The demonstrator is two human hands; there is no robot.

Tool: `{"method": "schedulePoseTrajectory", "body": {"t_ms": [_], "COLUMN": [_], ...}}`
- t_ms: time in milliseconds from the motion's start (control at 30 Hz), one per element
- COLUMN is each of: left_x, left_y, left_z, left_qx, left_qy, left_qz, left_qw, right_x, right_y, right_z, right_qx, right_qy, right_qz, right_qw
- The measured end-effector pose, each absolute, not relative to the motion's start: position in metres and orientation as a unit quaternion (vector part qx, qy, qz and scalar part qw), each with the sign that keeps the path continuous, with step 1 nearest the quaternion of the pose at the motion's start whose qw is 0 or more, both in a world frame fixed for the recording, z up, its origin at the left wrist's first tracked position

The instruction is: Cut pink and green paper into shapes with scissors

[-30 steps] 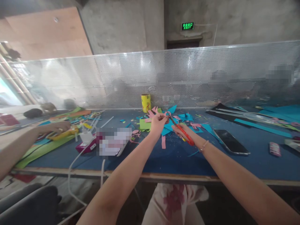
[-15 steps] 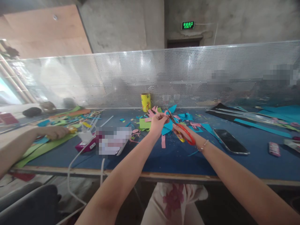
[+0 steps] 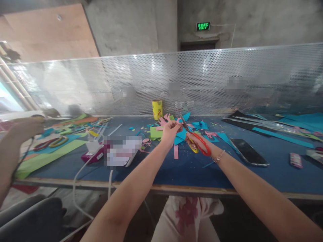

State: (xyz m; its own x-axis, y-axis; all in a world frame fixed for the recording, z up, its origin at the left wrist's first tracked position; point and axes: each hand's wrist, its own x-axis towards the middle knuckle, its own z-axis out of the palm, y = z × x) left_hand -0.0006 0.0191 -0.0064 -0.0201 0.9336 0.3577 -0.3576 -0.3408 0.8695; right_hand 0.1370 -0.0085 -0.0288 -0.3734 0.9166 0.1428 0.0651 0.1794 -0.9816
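Note:
My right hand (image 3: 192, 139) grips scissors (image 3: 204, 145) with one red and one yellow handle, the blades pointing up and away from me. Beside the blades, my left hand (image 3: 171, 130) is closed in a pinch on a small piece of pink paper (image 3: 180, 121), mostly hidden by the fingers. Under and behind both hands lies a pile of paper scraps: a green piece (image 3: 155, 133), blue pieces (image 3: 186, 117) and a pink strip (image 3: 176, 152) near the front of the pile.
Behind the scraps stands a yellow can (image 3: 157, 110). A black phone (image 3: 248, 153) lies to the right, a covered device (image 3: 123, 151) and purple power strip (image 3: 92, 156) to the left. Another person's hand (image 3: 27, 129) is raised far left, near a second pair of scissors (image 3: 50, 143).
The yellow handle of my scissors has swung away from the red one. Far left, the other person's hand has lifted up and leftward, uncovering scissors on the table.

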Motion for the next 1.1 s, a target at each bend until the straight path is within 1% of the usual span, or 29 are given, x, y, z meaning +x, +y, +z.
{"method": "schedulePoseTrajectory", "body": {"t_ms": [333,633,700,867,1100], "left_x": [-0.001,-0.002,-0.001,0.002,0.003], "left_y": [0.019,0.021,0.02,0.015,0.016], "left_z": [-0.006,-0.007,-0.007,-0.009,-0.016], "left_qx": [0.496,0.504,0.518,0.6,0.65], "left_qy": [0.295,0.295,0.294,0.305,0.315], "left_qz": [0.652,0.653,0.647,0.601,0.593], "left_qw": [0.492,0.482,0.476,0.431,0.356], "right_x": [0.137,0.135,0.135,0.139,0.139], "right_y": [-0.005,-0.008,-0.006,-0.003,-0.01], "right_z": [-0.029,-0.024,-0.023,-0.019,-0.007], "right_qx": [-0.379,-0.408,-0.436,-0.469,-0.431], "right_qy": [-0.647,-0.635,-0.634,-0.616,-0.615], "right_qz": [0.525,0.503,0.459,0.301,0.211], "right_qw": [0.402,0.42,0.444,0.557,0.626]}}
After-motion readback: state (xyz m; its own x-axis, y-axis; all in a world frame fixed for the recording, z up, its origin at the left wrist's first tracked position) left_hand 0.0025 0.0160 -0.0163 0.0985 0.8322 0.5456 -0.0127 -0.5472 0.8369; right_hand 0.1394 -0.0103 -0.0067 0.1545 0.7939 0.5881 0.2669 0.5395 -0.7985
